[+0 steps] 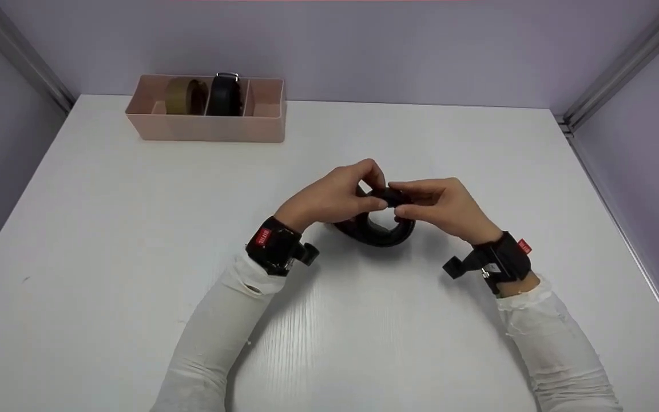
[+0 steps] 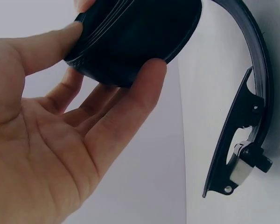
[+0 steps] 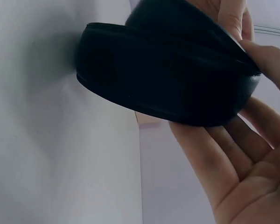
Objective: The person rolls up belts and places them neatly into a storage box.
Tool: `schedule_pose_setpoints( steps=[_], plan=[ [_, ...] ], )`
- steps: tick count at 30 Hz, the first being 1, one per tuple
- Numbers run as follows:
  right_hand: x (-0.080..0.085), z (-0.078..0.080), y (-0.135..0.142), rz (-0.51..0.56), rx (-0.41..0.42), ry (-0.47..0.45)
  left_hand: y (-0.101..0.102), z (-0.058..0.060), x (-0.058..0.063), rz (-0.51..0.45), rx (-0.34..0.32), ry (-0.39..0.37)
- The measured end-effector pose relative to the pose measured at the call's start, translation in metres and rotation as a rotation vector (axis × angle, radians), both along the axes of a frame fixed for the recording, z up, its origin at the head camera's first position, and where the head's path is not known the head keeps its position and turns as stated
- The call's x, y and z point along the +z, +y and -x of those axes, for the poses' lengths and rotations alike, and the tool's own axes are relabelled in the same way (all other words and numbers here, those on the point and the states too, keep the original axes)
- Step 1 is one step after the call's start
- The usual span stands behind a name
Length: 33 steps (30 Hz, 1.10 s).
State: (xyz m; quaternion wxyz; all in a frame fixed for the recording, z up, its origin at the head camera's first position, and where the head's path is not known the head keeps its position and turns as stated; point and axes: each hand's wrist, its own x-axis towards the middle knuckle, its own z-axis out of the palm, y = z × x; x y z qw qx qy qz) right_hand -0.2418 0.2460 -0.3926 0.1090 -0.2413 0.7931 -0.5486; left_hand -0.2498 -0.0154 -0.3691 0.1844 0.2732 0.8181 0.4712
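A black belt (image 1: 386,238), partly wound into a coil, is between both hands near the middle of the white table. My left hand (image 1: 332,194) pinches the coil with thumb and fingers on its left side. From the right, my right hand (image 1: 447,206) grips the same coil between thumb and fingers. In the left wrist view, a loose length curves away, and the buckle (image 2: 222,163) shows at the right. The right wrist view shows the wound layers as a broad dark band, one layer slanting out of line. The innermost end is hidden by the fingers.
A pink divided box (image 1: 209,129) stands at the back left of the table (image 1: 135,229). Inside are a brown rolled belt (image 1: 177,97) and a black rolled belt (image 1: 225,98) with a metal buckle. Pale walls border the back and sides.
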Motion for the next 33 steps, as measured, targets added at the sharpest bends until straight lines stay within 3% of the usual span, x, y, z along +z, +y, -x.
schedule_pose_setpoints(
  steps=[3,7,15,20,25,33],
  plan=[
    [-0.0009,-0.0001,-0.0007,-0.010,0.002,0.003,0.0003,-0.0001,-0.0010,0.005,0.009,0.016],
    [-0.0029,-0.0006,-0.0028,0.054,-0.049,-0.002,0.0012,0.0004,-0.0019,-0.023,0.062,0.034],
    [-0.0074,0.0009,-0.0059,0.230,-0.157,-0.015,0.0045,0.0011,-0.0025,-0.181,0.173,0.028],
    [-0.0082,0.0013,-0.0059,0.263,-0.197,-0.001,0.0044,0.0018,-0.0018,-0.225,0.208,0.021],
    [-0.0076,0.0015,-0.0047,0.232,-0.163,-0.005,0.0018,0.0022,-0.0019,-0.179,0.182,0.006],
    [-0.0044,0.0007,-0.0018,0.058,-0.035,0.002,0.0016,0.0023,-0.0018,-0.013,0.033,0.036]
  ],
)
